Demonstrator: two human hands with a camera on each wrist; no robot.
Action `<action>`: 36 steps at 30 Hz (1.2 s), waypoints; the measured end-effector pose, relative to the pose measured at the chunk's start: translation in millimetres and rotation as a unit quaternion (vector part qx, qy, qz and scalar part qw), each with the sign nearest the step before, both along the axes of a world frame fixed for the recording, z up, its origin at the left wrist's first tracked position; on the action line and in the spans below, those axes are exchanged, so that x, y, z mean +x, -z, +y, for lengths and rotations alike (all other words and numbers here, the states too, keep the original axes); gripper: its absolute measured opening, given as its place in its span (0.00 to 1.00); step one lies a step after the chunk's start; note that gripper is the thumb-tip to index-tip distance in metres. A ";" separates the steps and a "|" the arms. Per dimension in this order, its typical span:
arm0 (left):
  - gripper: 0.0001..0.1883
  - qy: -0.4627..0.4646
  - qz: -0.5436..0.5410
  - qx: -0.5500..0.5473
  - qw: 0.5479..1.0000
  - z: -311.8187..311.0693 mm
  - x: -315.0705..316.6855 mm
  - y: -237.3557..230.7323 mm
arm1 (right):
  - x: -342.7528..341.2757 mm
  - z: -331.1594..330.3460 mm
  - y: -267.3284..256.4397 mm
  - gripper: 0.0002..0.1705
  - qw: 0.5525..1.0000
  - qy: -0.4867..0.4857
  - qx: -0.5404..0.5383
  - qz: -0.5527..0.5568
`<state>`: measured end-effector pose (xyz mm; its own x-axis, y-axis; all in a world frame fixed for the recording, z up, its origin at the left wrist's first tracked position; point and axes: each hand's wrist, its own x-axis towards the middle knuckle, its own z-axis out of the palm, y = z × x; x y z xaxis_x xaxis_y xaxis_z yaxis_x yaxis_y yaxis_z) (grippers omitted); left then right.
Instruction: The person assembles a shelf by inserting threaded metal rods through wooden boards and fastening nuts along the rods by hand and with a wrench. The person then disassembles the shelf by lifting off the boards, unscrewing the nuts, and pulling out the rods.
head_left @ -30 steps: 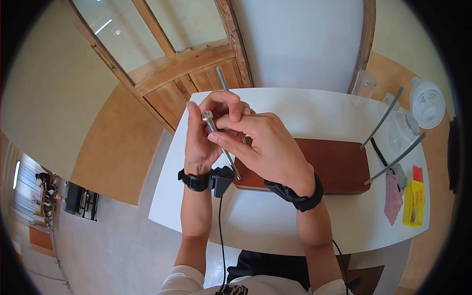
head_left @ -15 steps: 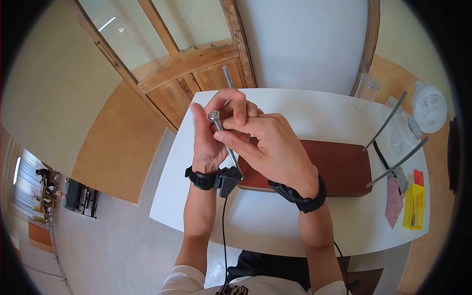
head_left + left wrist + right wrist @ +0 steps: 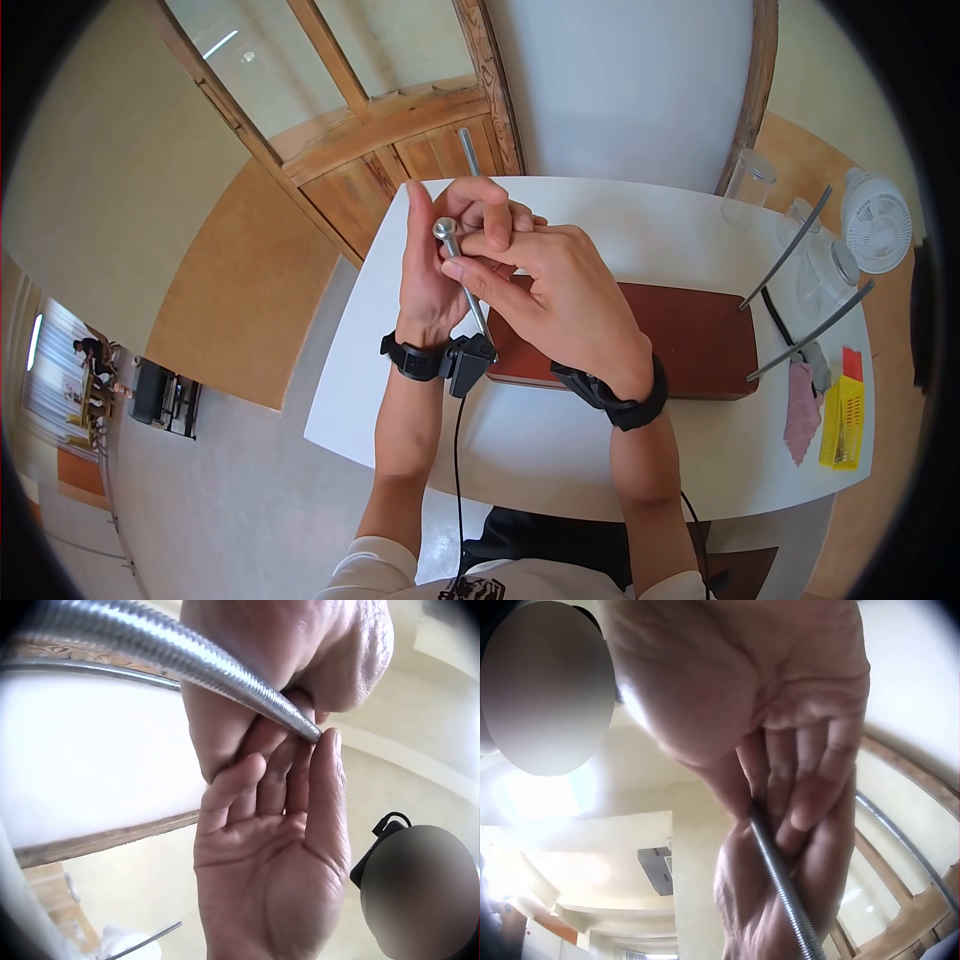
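Observation:
A silver threaded rod (image 3: 474,312) rises at the front left corner of a brown box-like base (image 3: 680,335), with a nut (image 3: 444,229) at its top end. My right hand (image 3: 575,290) pinches the rod just below the nut, between thumb and index finger. Beside it, my left hand (image 3: 430,275) has its thumb straight up near the nut, palm facing the rod. Its other fingers bend loosely over the right fingertips. In the left wrist view the left thumb tip (image 3: 330,742) lies right at the rod's end.
Another rod (image 3: 469,150) stands behind the hands, and two more rods (image 3: 785,248) rise at the base's right end. Clear jars (image 3: 750,180), a white fan (image 3: 876,225), a pink cloth (image 3: 801,410) and a yellow basket (image 3: 846,420) line the white table's (image 3: 400,420) right side.
The left thumb, blurred and leaning away half a second ago, now stands straighter beside the nut. The right hand keeps its pinch; the head view has shifted slightly.

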<state>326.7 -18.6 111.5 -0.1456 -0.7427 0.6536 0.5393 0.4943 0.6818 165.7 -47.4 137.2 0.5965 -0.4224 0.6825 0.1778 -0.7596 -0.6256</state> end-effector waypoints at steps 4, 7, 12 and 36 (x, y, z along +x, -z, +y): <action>0.37 -0.057 -0.021 -0.038 0.997 3.0 -6.2 0.3 | -6.0 2.0 -8.1 0.11 0.998 -0.003 0.031 0.049; 0.35 -0.040 -0.011 -0.016 0.999 1.5 -4.2 -3.7 | 0.5 0.5 -0.6 0.10 1.000 0.006 0.008 -0.006; 0.30 -0.097 -0.015 -0.051 0.994 0.8 -11.0 2.9 | -4.9 1.4 -5.3 0.10 1.000 0.001 0.014 0.023; 0.30 -0.103 -0.057 0.050 0.992 9.5 18.6 -0.1 | -1.3 4.4 -3.2 0.13 0.994 -0.077 0.078 -0.001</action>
